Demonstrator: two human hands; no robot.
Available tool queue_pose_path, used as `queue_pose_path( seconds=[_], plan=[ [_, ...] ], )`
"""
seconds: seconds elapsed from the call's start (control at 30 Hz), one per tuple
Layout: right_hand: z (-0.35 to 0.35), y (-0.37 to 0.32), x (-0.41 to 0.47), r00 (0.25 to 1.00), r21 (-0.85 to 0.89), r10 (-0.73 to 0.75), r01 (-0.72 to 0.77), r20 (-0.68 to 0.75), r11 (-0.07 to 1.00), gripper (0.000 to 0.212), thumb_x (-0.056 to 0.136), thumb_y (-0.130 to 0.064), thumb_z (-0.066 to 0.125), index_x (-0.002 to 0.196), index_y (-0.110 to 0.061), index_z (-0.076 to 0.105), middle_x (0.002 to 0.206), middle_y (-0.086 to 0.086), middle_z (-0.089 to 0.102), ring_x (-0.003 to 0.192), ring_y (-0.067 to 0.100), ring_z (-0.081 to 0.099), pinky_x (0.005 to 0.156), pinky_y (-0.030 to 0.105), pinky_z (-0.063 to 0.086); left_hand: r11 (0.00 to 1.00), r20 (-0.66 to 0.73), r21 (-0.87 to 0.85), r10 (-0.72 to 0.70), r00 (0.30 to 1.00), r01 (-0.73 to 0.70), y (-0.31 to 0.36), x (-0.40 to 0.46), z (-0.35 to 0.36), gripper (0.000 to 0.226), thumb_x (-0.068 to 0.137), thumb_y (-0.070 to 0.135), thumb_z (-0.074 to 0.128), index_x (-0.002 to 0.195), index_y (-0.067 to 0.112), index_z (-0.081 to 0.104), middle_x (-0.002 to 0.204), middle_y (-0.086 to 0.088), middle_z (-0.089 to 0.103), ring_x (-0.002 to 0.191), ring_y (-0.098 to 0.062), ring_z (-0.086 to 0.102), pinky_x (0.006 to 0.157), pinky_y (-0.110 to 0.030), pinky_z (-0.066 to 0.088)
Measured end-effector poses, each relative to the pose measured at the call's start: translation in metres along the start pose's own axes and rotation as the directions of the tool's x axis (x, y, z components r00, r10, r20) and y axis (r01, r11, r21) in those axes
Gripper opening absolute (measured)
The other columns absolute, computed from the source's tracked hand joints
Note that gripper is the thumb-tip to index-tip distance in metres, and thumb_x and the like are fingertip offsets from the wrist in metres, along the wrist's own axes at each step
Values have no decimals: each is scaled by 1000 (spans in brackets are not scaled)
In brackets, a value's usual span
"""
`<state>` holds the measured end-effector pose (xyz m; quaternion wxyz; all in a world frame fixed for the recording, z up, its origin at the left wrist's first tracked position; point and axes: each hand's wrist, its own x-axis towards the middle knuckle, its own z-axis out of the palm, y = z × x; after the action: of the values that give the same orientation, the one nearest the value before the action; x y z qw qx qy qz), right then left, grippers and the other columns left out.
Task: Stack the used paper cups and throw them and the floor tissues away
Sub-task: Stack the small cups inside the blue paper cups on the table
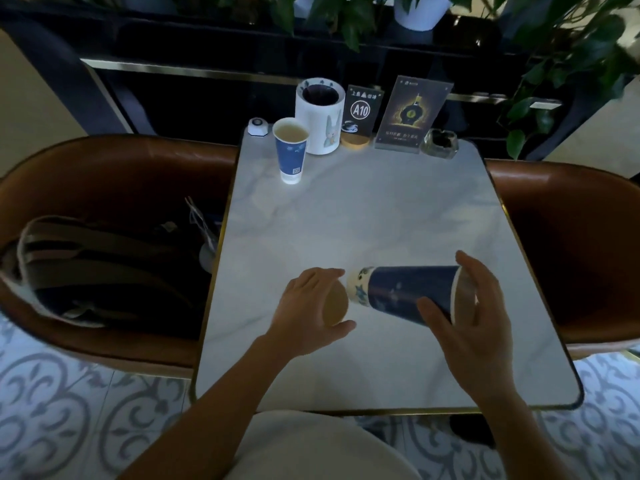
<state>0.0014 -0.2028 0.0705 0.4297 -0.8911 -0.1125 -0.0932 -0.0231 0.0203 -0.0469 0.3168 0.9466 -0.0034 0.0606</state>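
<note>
Lower centre of the frame: the right hand [467, 317] wraps its grip around the rim end of a blue paper cup [408, 292] lying sideways above the desk [363, 216]. The left hand [311, 306] grips a second cup [335, 306], mouth facing its base. A third cup [291, 150] stands upright, upper centre.
</note>
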Motion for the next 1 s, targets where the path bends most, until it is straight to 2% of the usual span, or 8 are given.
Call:
queue_pose_path(
  seconds=[0.1,0.27,0.4,0.5,0.57,0.67,0.73,1.0],
  plan=[
    [-2,-12,2,999,34,-40,40,18,999,69,81,-49,65,138,-21,37,137,2,47,119,14,49,87,40,53,994,-12,-109,-22,1000,21,0,1,1,83,63,62,75,132,33,42,128,17,54,114,1,44,91,-14,37],
    [6,-26,7,989,4,-124,124,87,992,72,79,-44,64,138,-13,39,136,5,48,119,2,46,89,8,41,937,26,-294,-189,982,188,-5,-6,6,85,59,54,84,130,45,38,120,28,47,101,15,49,76,6,36],
    [15,-32,10,971,-44,-175,184,165,982,77,76,-47,65,137,-7,41,137,7,47,122,-10,38,94,1,33,877,45,-416,-244,969,241,-10,-11,8,103,53,51,89,128,68,20,121,51,35,112,30,37,84,10,30],
    [22,-34,12,963,-80,-198,216,183,973,78,76,-49,67,134,-4,44,136,13,49,123,2,43,96,3,35,849,62,-453,-275,960,272,-11,-12,8,108,50,52,90,130,68,20,122,55,35,113,30,37,85,8,31],
    [25,-35,13,952,-82,-229,249,204,965,74,77,-51,68,136,-14,42,137,10,49,123,11,47,97,9,37,822,66,-484,-308,949,301,-13,-15,11,104,47,52,91,126,68,26,116,53,43,110,26,46,81,6,37],
    [29,-39,13,938,-30,-213,229,273,973,72,76,-49,70,139,-31,39,144,-8,43,132,6,40,106,23,36,801,57,-517,-319,946,302,-18,-19,15,91,46,51,92,115,66,35,113,42,54,103,13,57,75,1,44],
    [34,-40,13,921,-39,-228,253,317,967,73,76,-50,70,140,-32,39,145,-11,40,134,5,36,108,30,36,800,62,-525,-304,951,290,-20,-18,16,89,47,50,91,114,66,36,112,41,55,102,12,58,76,0,44],
    [75,-40,19,834,-133,-371,457,409,880,73,75,-59,65,134,-23,40,138,7,50,125,22,48,95,42,50,775,114,-555,-288,951,302,-33,-14,22,91,44,41,88,115,70,38,103,33,62,98,14,59,78,-3,47]
  ],
)
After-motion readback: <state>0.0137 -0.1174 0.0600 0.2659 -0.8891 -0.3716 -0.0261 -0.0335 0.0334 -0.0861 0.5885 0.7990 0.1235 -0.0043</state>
